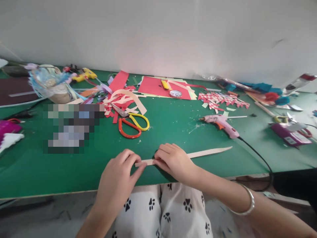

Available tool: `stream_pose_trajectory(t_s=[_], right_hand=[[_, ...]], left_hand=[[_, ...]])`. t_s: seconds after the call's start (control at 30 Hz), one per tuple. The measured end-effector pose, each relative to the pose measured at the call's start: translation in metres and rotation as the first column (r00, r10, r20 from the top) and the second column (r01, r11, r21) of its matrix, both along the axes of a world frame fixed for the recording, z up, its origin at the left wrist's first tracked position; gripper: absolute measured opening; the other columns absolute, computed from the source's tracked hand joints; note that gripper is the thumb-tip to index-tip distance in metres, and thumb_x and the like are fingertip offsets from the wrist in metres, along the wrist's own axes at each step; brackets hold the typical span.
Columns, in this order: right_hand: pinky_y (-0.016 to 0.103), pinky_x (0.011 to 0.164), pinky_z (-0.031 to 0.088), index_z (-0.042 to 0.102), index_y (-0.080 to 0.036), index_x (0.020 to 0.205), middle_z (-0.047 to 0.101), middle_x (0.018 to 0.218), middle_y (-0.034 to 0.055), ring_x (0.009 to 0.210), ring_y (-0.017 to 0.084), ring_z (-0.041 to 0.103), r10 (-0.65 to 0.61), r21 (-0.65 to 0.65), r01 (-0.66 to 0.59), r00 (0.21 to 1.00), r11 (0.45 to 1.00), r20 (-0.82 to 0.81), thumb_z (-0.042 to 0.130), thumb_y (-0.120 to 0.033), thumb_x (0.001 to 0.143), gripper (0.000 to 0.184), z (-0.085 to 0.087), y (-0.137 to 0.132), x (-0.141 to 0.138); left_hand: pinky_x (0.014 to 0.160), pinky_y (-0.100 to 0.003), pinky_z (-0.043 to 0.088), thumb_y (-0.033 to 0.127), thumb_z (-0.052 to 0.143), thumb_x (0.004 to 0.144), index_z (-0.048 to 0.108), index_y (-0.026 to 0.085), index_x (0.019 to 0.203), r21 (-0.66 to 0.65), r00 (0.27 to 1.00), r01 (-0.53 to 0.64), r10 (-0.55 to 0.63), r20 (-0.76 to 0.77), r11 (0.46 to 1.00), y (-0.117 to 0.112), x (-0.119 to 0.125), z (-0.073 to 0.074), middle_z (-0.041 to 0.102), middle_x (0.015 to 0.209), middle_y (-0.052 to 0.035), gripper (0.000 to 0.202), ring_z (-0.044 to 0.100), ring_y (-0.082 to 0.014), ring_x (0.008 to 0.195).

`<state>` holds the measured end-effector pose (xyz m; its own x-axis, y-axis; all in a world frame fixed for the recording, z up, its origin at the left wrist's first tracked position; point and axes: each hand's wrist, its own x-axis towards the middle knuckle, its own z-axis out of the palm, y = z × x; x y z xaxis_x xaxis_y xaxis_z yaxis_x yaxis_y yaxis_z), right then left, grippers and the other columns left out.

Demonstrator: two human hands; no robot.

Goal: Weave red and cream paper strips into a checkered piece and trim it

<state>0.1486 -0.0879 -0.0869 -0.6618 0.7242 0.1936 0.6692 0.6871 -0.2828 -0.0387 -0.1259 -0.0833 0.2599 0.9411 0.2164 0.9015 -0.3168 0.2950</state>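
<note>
A long, pale pink paper strip (208, 152) lies across the front of the green table, its far end tapering to the right. My left hand (122, 170) pinches the strip's left end between thumb and fingers. My right hand (176, 162) is closed on the same strip a little farther right, and a short bare stretch shows between the two hands. Beyond them lie scissors (133, 125) with one red and one yellow handle loop, blades pointing at a heap of red and pale paper strips (121, 100).
A pink glue gun (220, 123) with a black cord lies to the right on the green table (170, 122). Behind are red paper sheets (153, 87), a round tin (175, 94) and woven red-white paper pieces (220, 99). A yellow glue gun (85, 75) sits at back left.
</note>
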Motion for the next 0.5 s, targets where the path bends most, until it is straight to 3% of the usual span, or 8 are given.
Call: stream_pose_trajectory(t_s=[0.5], right_hand=[[0.026,0.061,0.03,0.053,-0.017,0.071,0.053,0.069,0.0002,0.066,0.013,0.046,-0.037,-0.034,0.037,0.999,0.999,-0.023,0.055,-0.024,0.084,0.015,-0.0015,0.0013,-0.0014]], left_hand=[[0.046,-0.026,0.028,0.033,0.042,0.087,0.049,0.021,0.062,0.011,0.99,-0.057,0.058,-0.132,0.998,0.0011,-0.0035,0.0091,0.05,0.053,0.0031,0.029,0.047,-0.0137,0.047]])
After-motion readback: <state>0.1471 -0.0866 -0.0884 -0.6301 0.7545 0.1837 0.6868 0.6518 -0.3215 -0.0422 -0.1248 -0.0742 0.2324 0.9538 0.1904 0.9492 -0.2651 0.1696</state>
